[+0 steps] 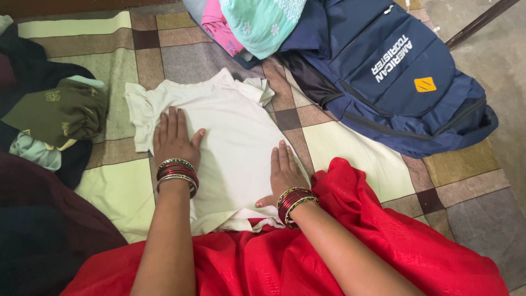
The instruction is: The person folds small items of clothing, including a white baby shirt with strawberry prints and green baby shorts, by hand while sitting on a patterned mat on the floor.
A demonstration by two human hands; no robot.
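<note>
A white T-shirt (230,131) lies spread flat on a checked bedspread (350,148). My left hand (174,140) rests palm down on the shirt's left side, fingers together and pointing away from me. My right hand (283,171) presses flat on the shirt's right edge, lower down. Both wrists carry red and green bangles. Neither hand grips anything. Red cloth (339,241) over my lap covers the shirt's near hem.
A navy backpack (394,77) lies at the upper right. Folded mint and pink clothes (246,22) sit at the top. A heap of olive, dark and pale clothes (55,115) is on the left. Bare floor (493,38) shows at far right.
</note>
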